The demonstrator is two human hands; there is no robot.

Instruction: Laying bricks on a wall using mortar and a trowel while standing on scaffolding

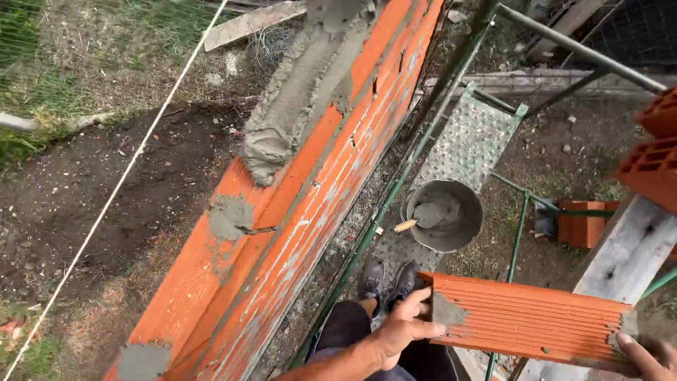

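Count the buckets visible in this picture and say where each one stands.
1. A grey bucket holding mortar and a trowel stands on the scaffold platform, right of the brick wall.

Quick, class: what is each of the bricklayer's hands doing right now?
Left hand: closed on the near end of the orange hollow brick.
Right hand: gripping the brick's far end, only partly in view at the frame's edge.

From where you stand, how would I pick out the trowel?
Start at the long orange brick wall and look right to the perforated metal scaffold plank beside it. A grey bucket of mortar sits there, and the trowel lies inside it, the only thing with a pale wooden handle.
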